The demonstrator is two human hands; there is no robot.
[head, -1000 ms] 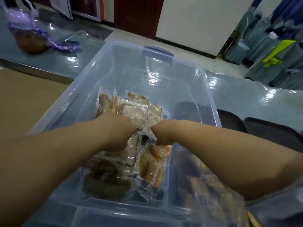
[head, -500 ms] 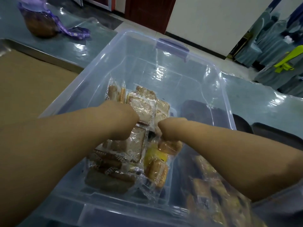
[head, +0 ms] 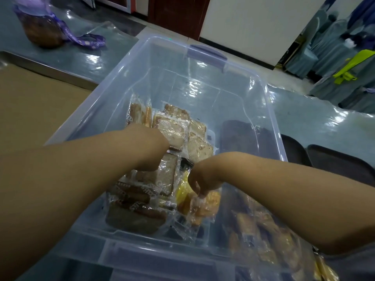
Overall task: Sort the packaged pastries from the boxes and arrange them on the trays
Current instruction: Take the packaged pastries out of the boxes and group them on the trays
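A clear plastic box (head: 261, 110) stands in front of me with a pile of packaged pastries (head: 166, 179) on its floor. Both my arms reach down into it. My left hand (head: 150, 147) lies on the pale sliced-bread packets, its fingers hidden under the hand. My right hand (head: 199, 179) pinches a golden pastry packet (head: 205, 203) at the right side of the pile. More wrapped pastries (head: 261, 226) show through the box wall on a tray at the lower right.
Dark trays (head: 334, 161) lie to the right of the box. A brown board (head: 34, 110) fills the left. A bagged loaf with a purple ribbon (head: 42, 31) sits at the far left. The table wears a shiny plastic cover (head: 316, 122).
My right hand has dropped lower onto the golden packet and its fingers now pinch the wrapper. My left hand stays on the bread packets.
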